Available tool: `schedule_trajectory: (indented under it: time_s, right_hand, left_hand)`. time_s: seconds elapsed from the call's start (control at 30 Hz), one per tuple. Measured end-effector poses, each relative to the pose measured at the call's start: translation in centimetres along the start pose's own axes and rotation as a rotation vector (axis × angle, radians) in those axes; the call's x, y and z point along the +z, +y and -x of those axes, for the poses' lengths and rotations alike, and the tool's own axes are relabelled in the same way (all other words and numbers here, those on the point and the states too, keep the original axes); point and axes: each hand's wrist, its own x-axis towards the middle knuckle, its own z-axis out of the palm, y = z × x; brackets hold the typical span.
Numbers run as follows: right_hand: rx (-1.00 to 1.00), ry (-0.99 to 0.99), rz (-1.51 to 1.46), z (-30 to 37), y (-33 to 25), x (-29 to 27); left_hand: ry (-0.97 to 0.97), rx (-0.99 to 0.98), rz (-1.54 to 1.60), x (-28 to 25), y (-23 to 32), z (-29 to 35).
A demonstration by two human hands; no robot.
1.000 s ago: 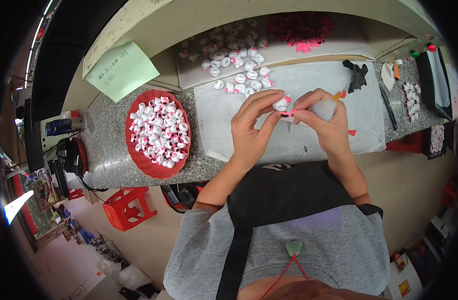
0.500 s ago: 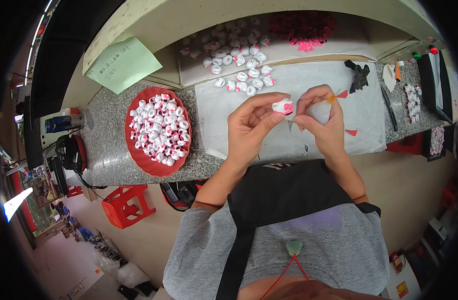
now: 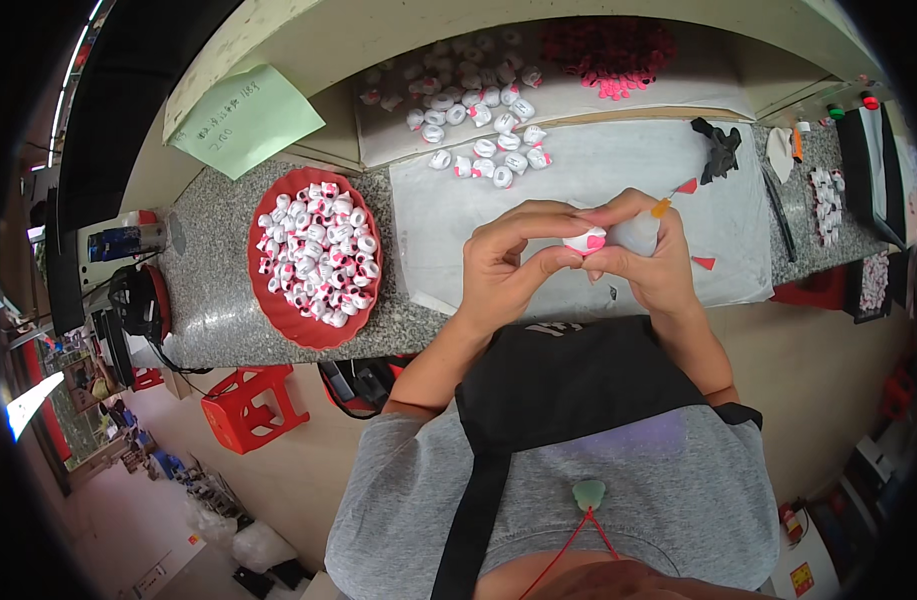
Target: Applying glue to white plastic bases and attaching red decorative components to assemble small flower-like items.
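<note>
Above the white sheet [image 3: 438, 255], a small white-and-pink figurine [image 3: 584, 240] is pinched between the thumb and fingers of my left hand [image 3: 500, 258]. My right hand [image 3: 663, 265] has its thumb and fingertips pressed against the figurine's right side. Tucked in the right palm is a translucent squeeze bottle [image 3: 635, 236] with an orange needle nozzle pointing up and right. The fingers cover part of the figurine and of the bottle. Similar white-and-pink figurines [image 3: 503, 158] lie loose beyond my hands.
A red scalloped tray [image 3: 265, 300] heaped with figurines stands at the left. Small pink pieces [image 3: 613, 75] are piled on the back shelf. On the right are a crumpled black scrap [image 3: 716, 150], red triangular pieces [image 3: 702, 263] and a black stick [image 3: 778, 215].
My right hand has moved left and now touches the figurine, with the bottle still in its palm. The figurine has turned and sits slightly lower.
</note>
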Motion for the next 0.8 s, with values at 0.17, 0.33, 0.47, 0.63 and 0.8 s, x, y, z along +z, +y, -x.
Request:
schedule_trajectory:
  time_s: [0.17,0.33,0.47,0.63,0.8]
  right_hand:
    - [-0.002,-0.012,0.015,0.1,0.1,0.0]
    - [-0.01,-0.015,-0.005,0.2,0.1,0.1]
    - [-0.017,-0.032,0.015,0.2,0.2,0.0]
    - [-0.013,-0.02,0.067,0.0,-0.3,0.0]
    - [-0.042,-0.002,0.082,0.1,-0.1,0.1]
  left_hand:
    - [-0.072,0.056,-0.123,-0.4,-0.1,0.1]
    - [-0.067,0.066,-0.131,-0.4,0.0,0.1]
    - [-0.005,0.041,-0.114,0.0,0.1,0.2]
    - [0.046,-0.092,0.014,0.8,0.7,0.1]
    - [0.023,-0.083,0.039,0.4,0.1,0.1]
